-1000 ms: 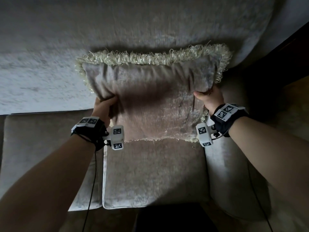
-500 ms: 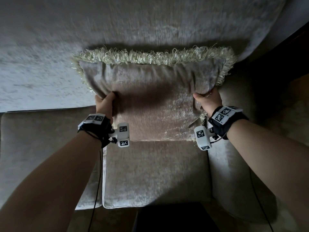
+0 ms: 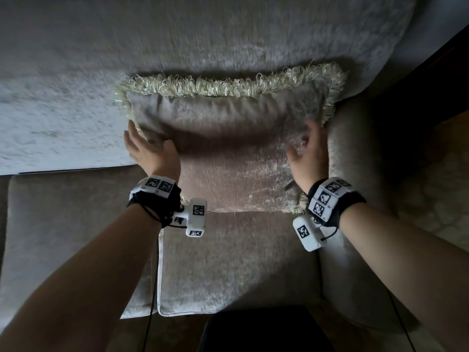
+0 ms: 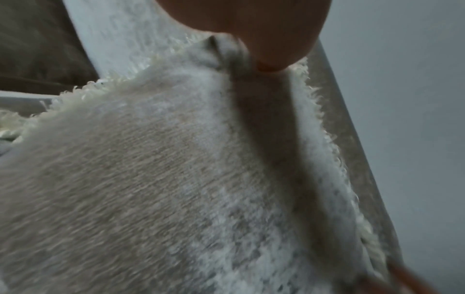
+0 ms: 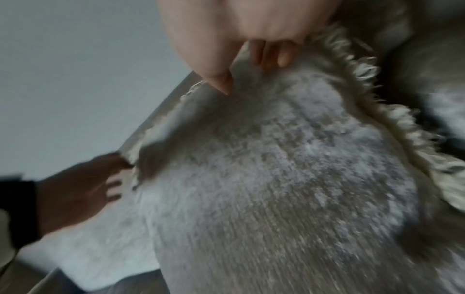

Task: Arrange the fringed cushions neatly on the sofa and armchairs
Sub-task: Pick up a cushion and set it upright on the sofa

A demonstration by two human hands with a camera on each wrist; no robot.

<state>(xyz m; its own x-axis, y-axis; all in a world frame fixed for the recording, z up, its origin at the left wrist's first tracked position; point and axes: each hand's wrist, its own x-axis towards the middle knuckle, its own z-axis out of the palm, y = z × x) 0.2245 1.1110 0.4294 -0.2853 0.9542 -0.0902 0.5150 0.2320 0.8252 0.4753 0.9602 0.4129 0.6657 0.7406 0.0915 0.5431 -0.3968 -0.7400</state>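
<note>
Fringed cushion (image 3: 228,148) propped against the sofa (image 3: 203,41) backrest, by its armrest.
The earlier grip has been released: left hand (image 3: 149,151) and right hand (image 3: 309,153) are now spread flat at its sides.

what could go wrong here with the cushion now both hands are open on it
1. The fringed cushion stands on its lower edge against the sofa back; with the left hand and right hand flat at its sides, not gripping, it may tip forward onto the seat.
2. Its top fringe runs slightly tilted, so it might settle crooked.
3. It sits tight against the sofa arm, which may crush the side fringe.
</note>
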